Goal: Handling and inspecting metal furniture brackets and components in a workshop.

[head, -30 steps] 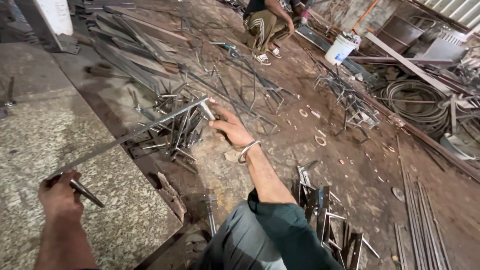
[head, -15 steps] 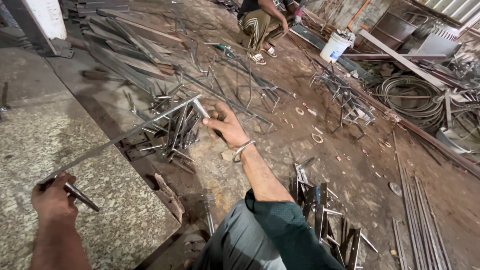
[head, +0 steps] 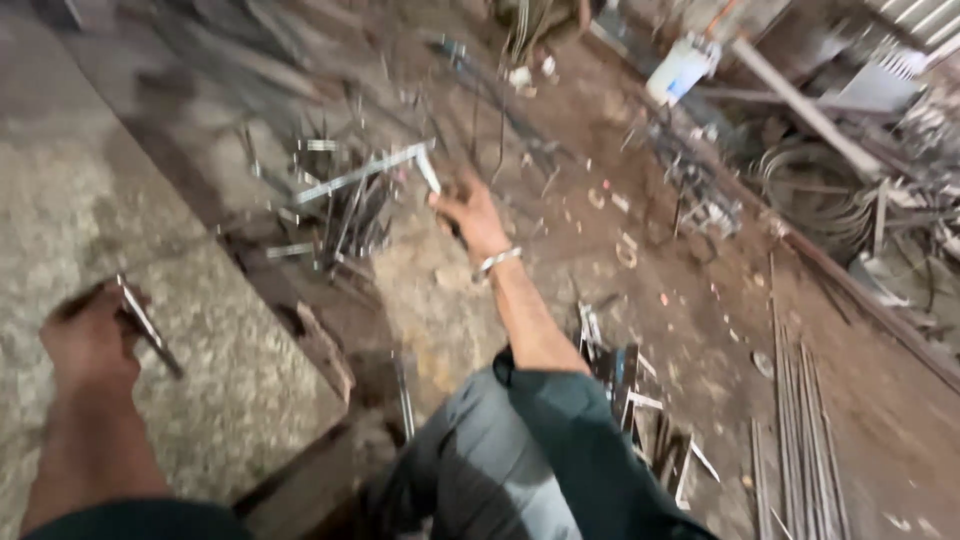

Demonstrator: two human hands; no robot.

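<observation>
Seemingly, we were at the stage of drawing one long piece out of the scrap: our right hand (head: pixel 468 213), reached out toward twelve o'clock from our knee, was closed around the near end of a long flat metal strip (head: pixel 362 173), whose bright length ran off toward ten o'clock across the heap of cut metal offcuts (head: pixel 345 215). The picture was smeared by motion, so we could not tell how tightly the fingers wrapped it, only that the hand was curled shut at the strip's bent end, with a metal bangle (head: pixel 497 261) on the wrist. Our left hand (head: pixel 88 340), down at eight o'clock over the concrete slab (head: pixel 230 380), was fisted around a short metal rod (head: pixel 148 326) that stuck out slanting toward five o'clock. At one o'clock, well apart from our hands, stood a white bucket (head: pixel 682 68), beside the feet of another person (head: pixel 530 25) who was crouching at the top edge; at three o'clock lay a coil of wire (head: pixel 810 180), and at five o'clock a bundle of thin rods (head: pixel 805 430) on the dirt floor (head: pixel 690 330). We judged that the next move called for a firm grip and a steady pull, since the strip lay tangled among the offcuts and could snag or drag them along.
</observation>
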